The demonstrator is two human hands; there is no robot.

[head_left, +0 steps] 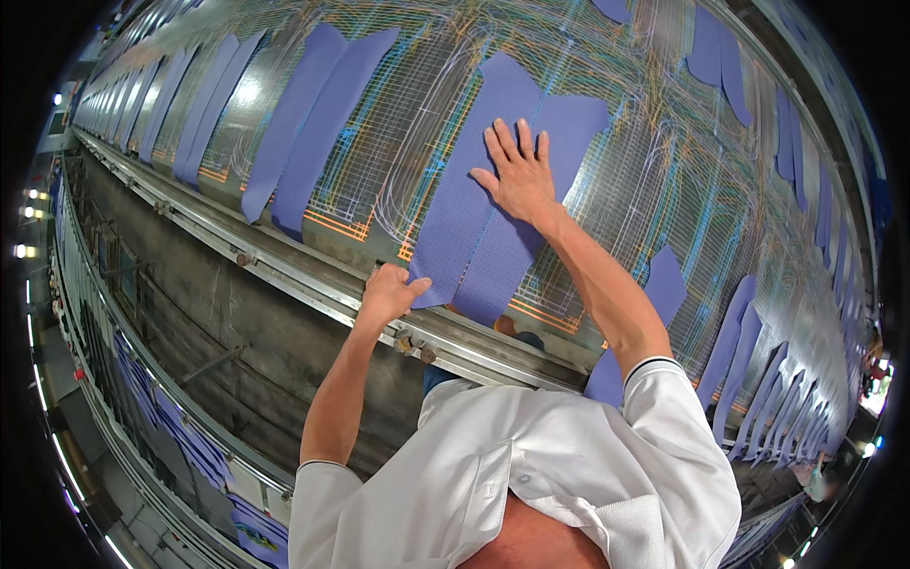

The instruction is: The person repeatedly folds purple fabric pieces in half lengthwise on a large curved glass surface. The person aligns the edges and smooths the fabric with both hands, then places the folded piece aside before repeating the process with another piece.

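Two long purple textured fabric pieces (462, 149) lie side by side on a long printing table (419, 107) whose surface is covered with coloured line marks. My right hand (521, 171) rests flat across them near their upper middle, fingers spread. At the table's near edge, my left hand (392, 293) pinches the lower left corner of the left piece between thumb and curled fingers. The lower ends of both pieces reach over the near edge.
A metal rail (313, 274) with knobs runs along the near edge. More purple pieces (330, 135) lie in rows to left and right. Behind a walkway at the lower left, another rack or table (170, 419) holds purple pieces. Part of a person shows at the far right.
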